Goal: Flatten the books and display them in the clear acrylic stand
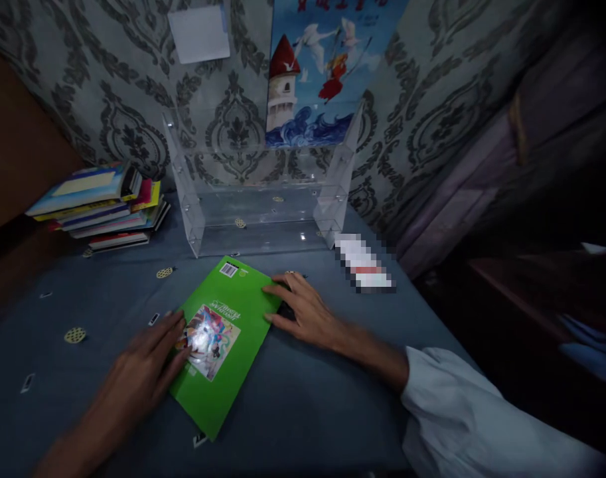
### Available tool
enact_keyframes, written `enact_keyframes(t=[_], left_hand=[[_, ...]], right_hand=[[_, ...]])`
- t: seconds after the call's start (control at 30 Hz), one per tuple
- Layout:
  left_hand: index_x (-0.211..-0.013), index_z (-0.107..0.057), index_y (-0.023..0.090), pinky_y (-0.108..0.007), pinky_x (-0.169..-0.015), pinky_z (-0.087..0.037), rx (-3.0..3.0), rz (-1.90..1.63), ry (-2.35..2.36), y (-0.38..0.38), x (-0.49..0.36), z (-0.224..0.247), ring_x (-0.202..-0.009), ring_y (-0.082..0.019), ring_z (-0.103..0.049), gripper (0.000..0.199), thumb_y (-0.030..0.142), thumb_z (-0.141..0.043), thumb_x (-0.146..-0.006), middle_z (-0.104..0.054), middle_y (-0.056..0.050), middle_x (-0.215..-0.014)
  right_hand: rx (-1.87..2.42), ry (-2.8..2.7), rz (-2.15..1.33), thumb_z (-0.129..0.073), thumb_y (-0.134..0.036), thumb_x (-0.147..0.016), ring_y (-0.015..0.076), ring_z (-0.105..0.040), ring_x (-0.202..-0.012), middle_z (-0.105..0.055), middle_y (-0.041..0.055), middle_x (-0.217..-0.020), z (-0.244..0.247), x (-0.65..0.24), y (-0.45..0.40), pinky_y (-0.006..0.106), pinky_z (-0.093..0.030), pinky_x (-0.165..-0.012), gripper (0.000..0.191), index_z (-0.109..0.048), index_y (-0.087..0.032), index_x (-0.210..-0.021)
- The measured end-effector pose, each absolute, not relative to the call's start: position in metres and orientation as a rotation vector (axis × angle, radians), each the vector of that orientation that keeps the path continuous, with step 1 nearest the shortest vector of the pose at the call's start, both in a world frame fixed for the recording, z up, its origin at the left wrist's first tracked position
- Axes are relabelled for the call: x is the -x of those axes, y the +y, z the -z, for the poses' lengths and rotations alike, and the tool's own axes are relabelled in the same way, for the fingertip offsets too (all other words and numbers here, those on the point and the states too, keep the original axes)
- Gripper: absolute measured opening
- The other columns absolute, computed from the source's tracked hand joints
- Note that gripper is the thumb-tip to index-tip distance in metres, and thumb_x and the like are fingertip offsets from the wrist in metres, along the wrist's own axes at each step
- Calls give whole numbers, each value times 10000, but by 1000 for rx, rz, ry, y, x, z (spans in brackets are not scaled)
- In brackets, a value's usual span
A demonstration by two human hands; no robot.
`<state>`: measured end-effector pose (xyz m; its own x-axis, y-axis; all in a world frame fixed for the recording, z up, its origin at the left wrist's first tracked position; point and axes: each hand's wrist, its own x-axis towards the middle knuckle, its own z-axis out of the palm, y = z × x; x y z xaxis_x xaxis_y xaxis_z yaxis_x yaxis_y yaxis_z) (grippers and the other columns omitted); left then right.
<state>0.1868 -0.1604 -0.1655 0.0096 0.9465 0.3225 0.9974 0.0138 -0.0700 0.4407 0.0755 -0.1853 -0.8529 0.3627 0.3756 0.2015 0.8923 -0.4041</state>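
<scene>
A green book (247, 299) with a barcode and a colourful picture lies tilted on the dark blue-grey tablecloth (118, 285), its print upside down in view. My left hand (146, 365) rests at its left edge, fingertips on the cover by the picture. On the right edge lie the fingertips of my right hand (305, 309), its fingers apart; a small dark thing under that hand is too hidden to name. Behind the book stands a clear tiered rack (257, 236) with nothing on its shelves.
A stack of books (108, 206) sits at the back left. A pixelated flat object (365, 262) lies right of the rack. Behind are the patterned wall, a poster (327, 73) and a curtain (482, 146) at right.
</scene>
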Motion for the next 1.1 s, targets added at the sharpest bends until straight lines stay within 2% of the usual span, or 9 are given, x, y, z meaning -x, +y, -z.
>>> enact_keyframes(t=[0.13,0.3,0.47,0.67,0.83,0.9,1.0,1.1], left_hand=[[-1267,-693,167,-378,-954,-587,2091,155,-1988,-135,-180,162,-1160,-258,-689,577,501,-271,-1058,-646,-112,-1384],[-1346,-641,159,-456,-1067,-506,2117,-29,-1997,-100,-166,160,-1279,-284,-613,584,480,-250,-1055,-552,-123,-1486],[-1434,-546,107,-481,-1099,-467,2194,-68,-1976,-55,-148,160,-1390,-304,-507,606,462,-235,-1053,-498,-161,-1526],[-1388,-567,73,-490,-1095,-462,2223,-70,-2007,-17,-152,152,-1346,-330,-532,583,444,-271,-1050,-549,-185,-1472],[-1402,-545,69,-505,-1072,-465,2292,-105,-1935,-7,-190,146,-1315,-337,-545,514,333,-264,-1062,-552,-194,-1458],[-1436,-514,71,-522,-1087,-451,2384,-66,-1859,-5,-213,143,-1355,-348,-505,569,444,-300,-1064,-536,-193,-1477],[-1494,-455,115,-539,-1110,-429,2578,-71,-1693,-4,-242,140,-1416,-354,-439,768,683,-351,-988,-469,-167,-1547],[-1512,-430,101,-558,-1121,-405,2681,-95,-1566,-4,-256,143,-1453,-369,-384,866,752,-364,-944,-421,-191,-1574]], right_hand=[[358,-2593,-593,-740,-504,-859,322,-565,-1185,-589,162,-1247,185,-462,72,532,-529,-970,541,-631,-193,-1288],[354,-2498,-717,-767,-309,-864,250,-626,-1051,-607,118,-1136,187,-468,68,426,-591,-875,409,-652,-196,-1240],[360,-2410,-783,-748,-229,-875,224,-652,-1023,-596,101,-1116,196,-467,67,382,-611,-872,392,-628,-186,-1245],[396,-2388,-795,-727,-221,-890,220,-646,-1027,-601,96,-1135,198,-467,70,402,-613,-882,361,-622,-204,-1235],[418,-2400,-828,-730,-223,-889,217,-643,-1012,-596,100,-1132,196,-466,70,389,-614,-858,342,-628,-199,-1215],[419,-2409,-837,-724,-218,-893,217,-637,-1018,-592,105,-1139,195,-467,69,385,-610,-855,340,-625,-192,-1217],[440,-2443,-841,-697,-223,-914,205,-624,-1019,-590,97,-1136,191,-469,69,369,-594,-859,305,-625,-188,-1208],[479,-2498,-775,-709,-251,-908,206,-613,-1016,-607,86,-1110,187,-470,72,372,-564,-884,288,-643,-189,-1181]])
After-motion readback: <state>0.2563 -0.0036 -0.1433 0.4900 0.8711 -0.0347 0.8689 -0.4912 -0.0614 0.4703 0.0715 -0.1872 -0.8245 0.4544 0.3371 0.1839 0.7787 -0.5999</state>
